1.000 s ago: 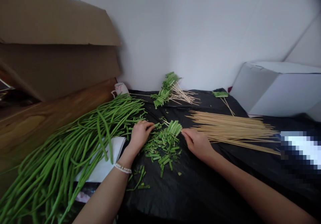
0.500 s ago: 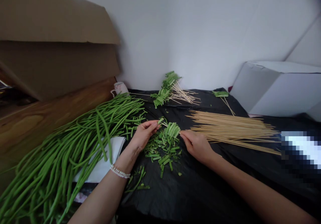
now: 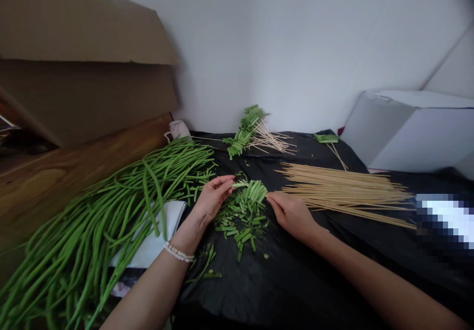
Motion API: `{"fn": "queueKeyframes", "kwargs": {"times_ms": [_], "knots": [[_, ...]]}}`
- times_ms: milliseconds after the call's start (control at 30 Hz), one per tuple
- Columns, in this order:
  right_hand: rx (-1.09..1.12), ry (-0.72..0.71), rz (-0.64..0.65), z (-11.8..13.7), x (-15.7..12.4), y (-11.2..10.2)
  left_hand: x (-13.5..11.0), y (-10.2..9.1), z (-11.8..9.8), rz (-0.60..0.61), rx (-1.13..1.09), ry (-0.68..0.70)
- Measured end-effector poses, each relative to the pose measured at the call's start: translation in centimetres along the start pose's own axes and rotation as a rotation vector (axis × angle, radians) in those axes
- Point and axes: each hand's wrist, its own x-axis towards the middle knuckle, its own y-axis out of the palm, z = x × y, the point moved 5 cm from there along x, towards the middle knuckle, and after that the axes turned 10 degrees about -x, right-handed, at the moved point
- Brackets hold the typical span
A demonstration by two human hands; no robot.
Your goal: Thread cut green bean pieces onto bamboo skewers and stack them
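My left hand (image 3: pixel 212 198) pinches a short cut green bean piece (image 3: pixel 239 185) at the tip of a thin wooden skewer. My right hand (image 3: pixel 291 211) grips the skewer's other end; a row of bean pieces (image 3: pixel 255 191) is threaded on it between my hands. Below them lies a loose pile of cut bean pieces (image 3: pixel 240 221) on the black plastic sheet (image 3: pixel 281 280). A bead bracelet circles my left wrist.
A big heap of long green beans (image 3: pixel 111 216) covers the left side, over a white cloth (image 3: pixel 155 243). Bare skewers (image 3: pixel 348 189) lie right of my hands. Finished skewers (image 3: pixel 248 130) rest by the wall, near a small cup (image 3: pixel 177 130). Cardboard box left, white box (image 3: pixel 411 130) right.
My left hand rose from the pile with a bean piece and brought it to the skewer tip. My right hand stayed on the skewer.
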Motion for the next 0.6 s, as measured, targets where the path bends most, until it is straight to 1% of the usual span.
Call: {"fn": "queueKeyframes", "kwargs": {"times_ms": [100, 200, 433, 600], "knots": [[-0.003, -0.005, 0.000, 0.02, -0.05, 0.05, 0.35, -0.52, -0.23, -0.061, -0.081, 0.024], [0.015, -0.015, 0.007, 0.14, -0.06, 0.07, 0.53, -0.81, -0.26, -0.102, -0.112, 0.044], [0.005, 0.015, 0.027, -0.02, 0.05, 0.00, 0.34, -0.09, 0.61, -0.002, -0.016, 0.025], [0.008, 0.006, 0.021, 0.04, 0.08, -0.12, 0.16, 0.02, 0.67, 0.042, 0.083, 0.004]]}}
